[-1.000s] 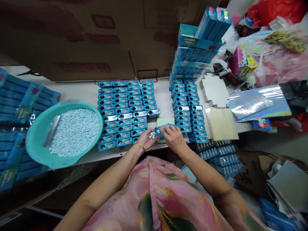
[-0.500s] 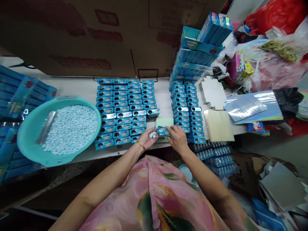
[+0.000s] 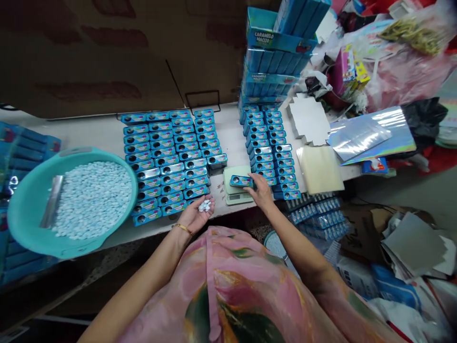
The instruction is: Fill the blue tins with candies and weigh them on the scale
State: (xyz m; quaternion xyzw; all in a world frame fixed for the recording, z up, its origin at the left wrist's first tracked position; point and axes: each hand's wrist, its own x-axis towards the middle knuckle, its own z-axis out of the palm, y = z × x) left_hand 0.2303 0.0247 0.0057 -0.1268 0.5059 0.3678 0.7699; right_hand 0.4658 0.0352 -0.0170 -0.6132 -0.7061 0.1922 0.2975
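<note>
My left hand [image 3: 195,215], palm up and cupped, holds a small heap of pale blue-white candies [image 3: 204,206] beside the front of the tin rows. My right hand [image 3: 262,191] grips the right end of a small blue candy tin [image 3: 240,181] between thumb and fingers. That tin is at the pale green kitchen scale [image 3: 230,196], level over its plate; whether it bears on the plate I cannot tell. Left of the scale stand several rows of blue tins [image 3: 172,168] with dark oval windows. More tins [image 3: 261,149] stand in two columns to the right.
At the left, a turquoise basin [image 3: 130,190] holds many candies and a metal scoop [image 3: 53,202]. Stacked display boxes [image 3: 274,76] rise at the back right. White card [image 3: 310,119], yellowish sheets [image 3: 321,170] and silvery sheets [image 3: 371,136] lie farther right. A large cardboard box [image 3: 117,57] walls off the back.
My left hand has drawn away to the left with the candies. My right hand has brought the tin over the scale plate. The view has shifted somewhat.
</note>
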